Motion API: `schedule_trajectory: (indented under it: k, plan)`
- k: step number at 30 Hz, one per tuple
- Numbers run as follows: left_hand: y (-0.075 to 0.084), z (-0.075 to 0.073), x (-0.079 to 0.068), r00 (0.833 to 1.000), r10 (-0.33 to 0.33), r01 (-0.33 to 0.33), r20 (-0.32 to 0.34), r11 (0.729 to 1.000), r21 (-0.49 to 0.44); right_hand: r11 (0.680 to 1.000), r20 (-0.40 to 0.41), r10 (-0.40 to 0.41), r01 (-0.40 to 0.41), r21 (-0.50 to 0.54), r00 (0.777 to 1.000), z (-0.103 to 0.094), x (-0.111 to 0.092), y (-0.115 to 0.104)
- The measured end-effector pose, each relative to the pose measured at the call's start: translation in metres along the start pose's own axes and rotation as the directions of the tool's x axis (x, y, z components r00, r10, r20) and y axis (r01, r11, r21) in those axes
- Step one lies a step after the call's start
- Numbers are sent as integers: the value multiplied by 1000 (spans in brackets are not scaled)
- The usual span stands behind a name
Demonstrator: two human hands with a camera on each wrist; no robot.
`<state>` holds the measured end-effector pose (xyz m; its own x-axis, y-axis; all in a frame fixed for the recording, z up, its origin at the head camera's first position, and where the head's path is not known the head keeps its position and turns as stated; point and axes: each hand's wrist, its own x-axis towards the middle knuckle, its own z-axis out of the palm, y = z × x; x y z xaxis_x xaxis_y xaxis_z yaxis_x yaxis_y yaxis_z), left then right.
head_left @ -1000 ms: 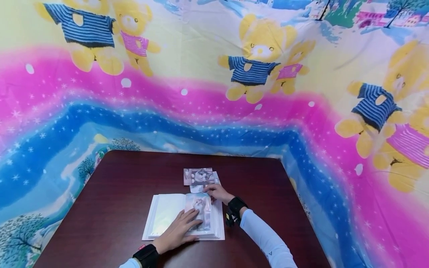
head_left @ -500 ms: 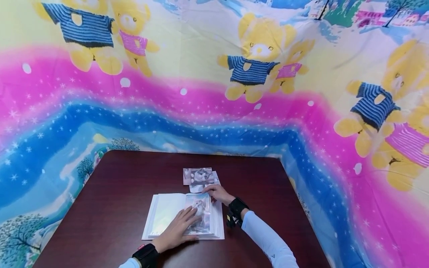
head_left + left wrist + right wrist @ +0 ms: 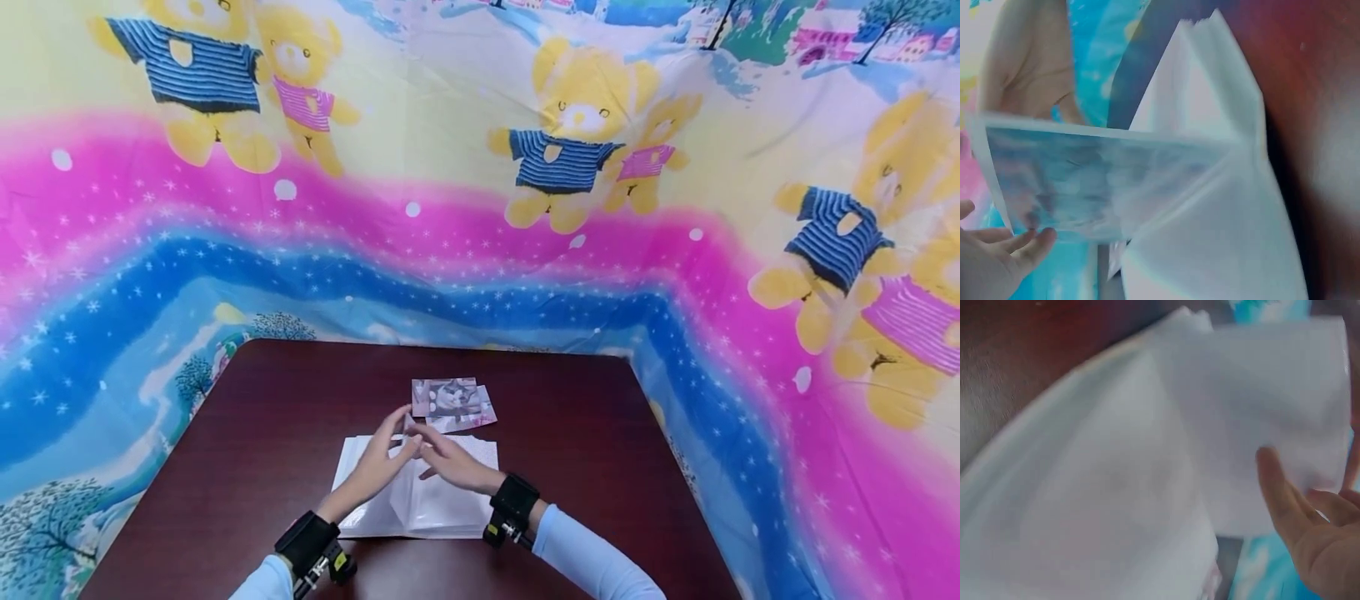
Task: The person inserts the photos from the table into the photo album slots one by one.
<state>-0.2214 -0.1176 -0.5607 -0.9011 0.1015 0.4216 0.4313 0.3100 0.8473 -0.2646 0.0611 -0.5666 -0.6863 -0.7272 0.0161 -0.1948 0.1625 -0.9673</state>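
An open photo album (image 3: pixel 457 500) lies on the table, with one of its pages (image 3: pixel 405 492) standing up between the two hands. On the left, my left hand (image 3: pixel 378 462) has its fingers spread at the page's far edge; in the left wrist view its fingertips (image 3: pixel 1041 240) touch the lower corner of a clear sleeve with a bluish photo (image 3: pixel 1085 175). My right hand (image 3: pixel 461 467) comes from the other side, and in the right wrist view a straight finger (image 3: pixel 1269 465) lies against the page's pale back (image 3: pixel 1254 400). Whether either hand pinches the page is unclear.
Behind the album, a cat photo (image 3: pixel 452 398) overlaps another photo (image 3: pixel 483 407) on the dark red-brown table (image 3: pixel 285 417). A cloth (image 3: pixel 450 250) printed with bears hangs beyond the table's back edge. Both wrists wear black straps with cameras.
My left hand has lifted off the page with the cat photo and moved up. The right hand has moved left from the page's right side, and the page has swung upright.
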Motion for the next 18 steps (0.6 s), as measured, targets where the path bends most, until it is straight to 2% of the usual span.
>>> schedule_trajectory:
  k: [4, 6, 7, 9, 12, 15, 18]
  plan:
    - [-16, -15, 0, 987, 117, -108, -106, 990, 86, 973, 50, -63, 73, -218, 997, 21, 3, 4]
    - [-33, -18, -2, 971, 187, -160, -149, 971, 179, 949, 72, -94, 112, -294, 993, 26, 3, 9]
    - [-43, -19, -4, 966, 200, -163, -161, 963, 216, 938, 85, -113, 135, -320, 990, 27, 2, 12]
    - [-51, -21, -9, 965, 196, -141, -175, 948, 285, 923, 90, -130, 154, -354, 987, 27, 0, 18]
    - [-57, -25, -17, 978, 132, -71, -164, 939, 335, 921, 66, -126, 142, -364, 990, 20, -4, 25]
    - [-62, -30, -27, 989, 65, -11, -134, 928, 373, 916, -15, -112, 97, -389, 994, 4, -10, 30]
    - [-67, -34, -36, 996, 48, -11, -79, 909, 417, 902, -108, -78, 25, -431, 991, -14, -17, 36]
